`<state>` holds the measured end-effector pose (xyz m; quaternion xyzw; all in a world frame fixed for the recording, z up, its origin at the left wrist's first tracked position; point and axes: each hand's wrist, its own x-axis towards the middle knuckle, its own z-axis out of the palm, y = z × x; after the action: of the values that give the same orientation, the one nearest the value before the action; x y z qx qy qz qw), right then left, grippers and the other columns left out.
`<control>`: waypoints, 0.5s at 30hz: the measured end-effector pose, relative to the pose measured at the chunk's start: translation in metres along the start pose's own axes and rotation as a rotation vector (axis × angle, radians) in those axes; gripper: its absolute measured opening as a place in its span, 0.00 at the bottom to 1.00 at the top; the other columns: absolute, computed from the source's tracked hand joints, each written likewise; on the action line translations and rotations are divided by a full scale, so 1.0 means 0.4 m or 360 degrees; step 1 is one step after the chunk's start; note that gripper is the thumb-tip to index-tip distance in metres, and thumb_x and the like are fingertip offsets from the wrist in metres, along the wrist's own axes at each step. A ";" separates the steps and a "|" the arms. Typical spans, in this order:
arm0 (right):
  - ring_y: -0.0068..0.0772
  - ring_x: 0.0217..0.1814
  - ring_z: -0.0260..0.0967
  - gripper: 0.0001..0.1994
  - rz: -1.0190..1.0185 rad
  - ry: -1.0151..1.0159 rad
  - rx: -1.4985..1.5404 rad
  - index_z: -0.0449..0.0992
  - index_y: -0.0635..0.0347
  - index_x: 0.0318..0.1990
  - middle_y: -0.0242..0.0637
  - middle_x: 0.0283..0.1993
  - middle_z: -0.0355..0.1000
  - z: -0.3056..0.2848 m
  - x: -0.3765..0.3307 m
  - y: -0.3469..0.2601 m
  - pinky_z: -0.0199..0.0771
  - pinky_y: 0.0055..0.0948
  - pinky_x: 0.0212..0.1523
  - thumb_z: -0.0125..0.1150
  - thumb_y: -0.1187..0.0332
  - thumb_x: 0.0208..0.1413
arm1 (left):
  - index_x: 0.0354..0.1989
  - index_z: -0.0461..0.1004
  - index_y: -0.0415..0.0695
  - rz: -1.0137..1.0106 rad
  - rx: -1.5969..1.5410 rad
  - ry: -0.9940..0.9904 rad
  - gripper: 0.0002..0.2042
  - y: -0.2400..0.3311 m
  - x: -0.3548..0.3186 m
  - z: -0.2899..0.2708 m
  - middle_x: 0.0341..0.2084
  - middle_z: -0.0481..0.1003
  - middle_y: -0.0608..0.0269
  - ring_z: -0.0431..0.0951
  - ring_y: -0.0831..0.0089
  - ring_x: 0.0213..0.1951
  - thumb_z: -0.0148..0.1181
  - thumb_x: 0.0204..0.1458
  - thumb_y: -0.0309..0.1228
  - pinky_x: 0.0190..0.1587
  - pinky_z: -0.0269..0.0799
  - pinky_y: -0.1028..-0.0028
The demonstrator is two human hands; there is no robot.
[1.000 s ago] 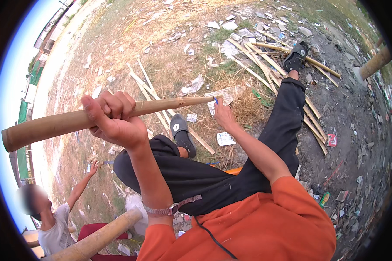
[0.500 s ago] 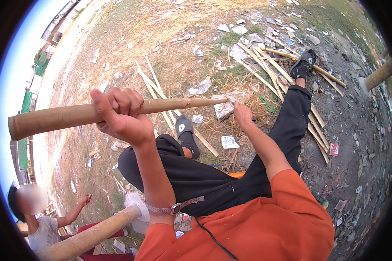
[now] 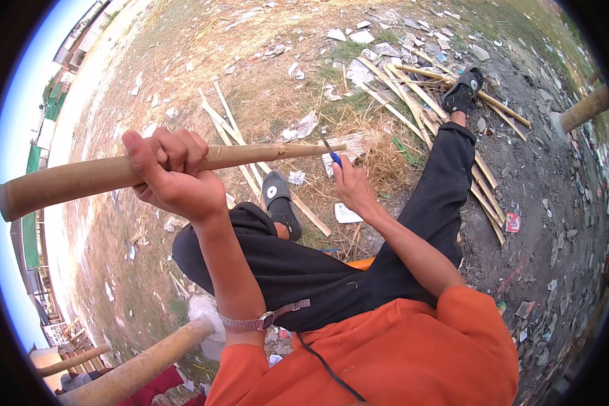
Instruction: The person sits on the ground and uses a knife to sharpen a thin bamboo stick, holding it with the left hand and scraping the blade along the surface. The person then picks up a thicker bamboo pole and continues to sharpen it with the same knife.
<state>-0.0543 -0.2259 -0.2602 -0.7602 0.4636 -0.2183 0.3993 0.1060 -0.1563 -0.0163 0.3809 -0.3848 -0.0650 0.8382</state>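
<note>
My left hand (image 3: 176, 169) is wrapped round a long bamboo pole (image 3: 68, 183), whose thick end points left near the view's edge. The pole tapers to the right, and its thin end lies close to my right hand (image 3: 352, 184). That hand is closed on the blue handle of a knife (image 3: 335, 158). The knife's dark, narrow blade crosses the pole near its tip, pointing up and away from me; whether it touches the bamboo I cannot tell. Under the pole's tip lies a pale, flattened sheet (image 3: 358, 145) on straw.
Split bamboo strips (image 3: 413, 101) lie by my right foot (image 3: 462, 89), with more strips (image 3: 227, 122) beyond my left shoe (image 3: 277, 193). A thick bamboo post (image 3: 149, 352) stands at the lower left, another post (image 3: 589, 108) at the right. Litter and rubble cover the ground.
My right hand has moved left and nearer me along the pole's thin end, and the knife blade now shows. The pole has shifted slightly left. The person at lower left is mostly out of sight.
</note>
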 end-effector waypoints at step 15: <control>0.68 0.38 0.68 0.14 0.0357 -0.0275 -0.0482 0.63 0.67 0.43 0.63 0.33 0.70 0.098 0.052 0.242 0.67 0.56 0.43 0.41 0.64 0.57 | 0.17 0.49 0.52 0.0013 -0.0016 -0.0080 0.20 0.008 -0.015 0.018 0.09 0.45 0.75 0.42 0.84 0.11 0.45 0.60 0.39 0.15 0.41 0.79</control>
<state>-0.0682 -0.2527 -0.3621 -0.7711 0.5369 -0.0341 0.3406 0.0961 -0.1557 -0.0148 0.3732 -0.4070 -0.0730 0.8305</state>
